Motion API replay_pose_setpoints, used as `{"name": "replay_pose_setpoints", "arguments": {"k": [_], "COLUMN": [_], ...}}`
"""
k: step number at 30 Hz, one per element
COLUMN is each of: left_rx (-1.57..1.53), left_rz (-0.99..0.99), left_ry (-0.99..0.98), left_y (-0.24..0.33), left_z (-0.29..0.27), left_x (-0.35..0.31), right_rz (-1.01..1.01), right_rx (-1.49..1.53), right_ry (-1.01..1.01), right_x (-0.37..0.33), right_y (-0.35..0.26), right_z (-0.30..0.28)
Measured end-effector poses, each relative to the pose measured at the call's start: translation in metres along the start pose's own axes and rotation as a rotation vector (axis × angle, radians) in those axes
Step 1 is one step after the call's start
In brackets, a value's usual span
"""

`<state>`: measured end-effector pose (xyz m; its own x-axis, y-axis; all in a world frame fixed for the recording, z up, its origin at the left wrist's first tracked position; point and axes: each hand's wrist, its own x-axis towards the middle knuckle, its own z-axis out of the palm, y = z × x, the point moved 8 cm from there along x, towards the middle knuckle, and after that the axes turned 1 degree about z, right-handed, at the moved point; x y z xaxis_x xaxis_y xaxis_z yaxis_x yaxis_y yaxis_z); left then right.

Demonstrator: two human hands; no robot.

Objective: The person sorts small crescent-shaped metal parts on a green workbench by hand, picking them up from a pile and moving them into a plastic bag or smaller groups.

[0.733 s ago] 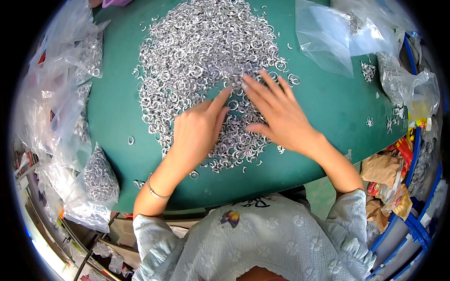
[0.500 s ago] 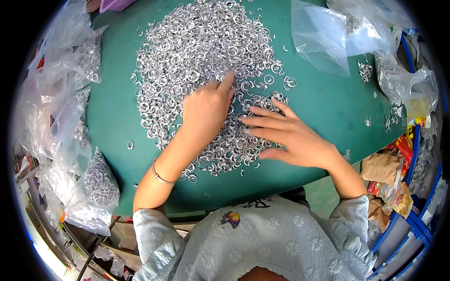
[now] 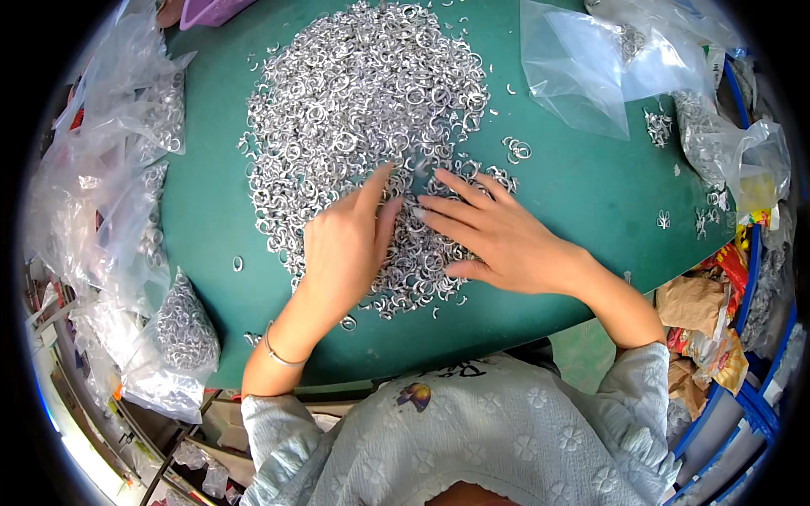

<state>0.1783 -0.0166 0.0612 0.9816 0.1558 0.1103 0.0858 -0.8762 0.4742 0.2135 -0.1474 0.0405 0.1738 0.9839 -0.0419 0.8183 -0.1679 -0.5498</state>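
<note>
A broad heap of small silver metal rings (image 3: 354, 93) lies on the green table (image 3: 582, 202), with curved, open-looking pieces mixed in. On the near part of the heap rests my left hand (image 3: 342, 244), its index finger stretched out and its thumb apart; its other fingers are mostly hidden. My right hand (image 3: 510, 244) lies palm down with fingers spread over the heap's right edge. Between the two hands is a narrow gap where some pieces look smeared by motion. Neither hand visibly holds a piece.
Clear plastic bags with metal pieces (image 3: 181, 325) line the left side. An empty-looking plastic bag (image 3: 574, 67) and a filled bag (image 3: 700, 139) lie at the right. A purple container (image 3: 211, 10) shows at the far left. Small loose clusters (image 3: 658, 126) sit near the right edge.
My left hand has drawn back toward me and left. The right hand has shifted slightly left. Some loose rings at the heap's right edge are no longer there.
</note>
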Motion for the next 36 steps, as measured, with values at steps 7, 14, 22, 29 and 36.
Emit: {"name": "replay_pose_setpoints", "arguments": {"k": [7, 14, 22, 29, 36], "left_rx": [0.265, 0.075, -0.069, 0.217, 0.087], "left_rz": [-0.02, 0.106, -0.03, 0.067, 0.16], "left_ry": [-0.132, -0.217, -0.029, -0.155, -0.209], "left_y": [-0.002, 0.009, -0.011, -0.002, -0.002], "left_z": [0.023, 0.024, 0.001, 0.027, 0.019], "left_x": [0.024, -0.009, 0.004, 0.025, -0.008], "right_rz": [0.085, 0.05, 0.068, 0.072, 0.108], "right_rx": [0.144, -0.163, 0.148, -0.206, -0.093], "right_ry": [0.352, 0.329, 0.162, 0.42, 0.144], "right_x": [0.013, 0.034, 0.004, 0.047, 0.013], "right_y": [0.045, 0.044, 0.04, 0.051, 0.035], "right_z": [-0.05, -0.035, -0.032, -0.045, -0.039]}}
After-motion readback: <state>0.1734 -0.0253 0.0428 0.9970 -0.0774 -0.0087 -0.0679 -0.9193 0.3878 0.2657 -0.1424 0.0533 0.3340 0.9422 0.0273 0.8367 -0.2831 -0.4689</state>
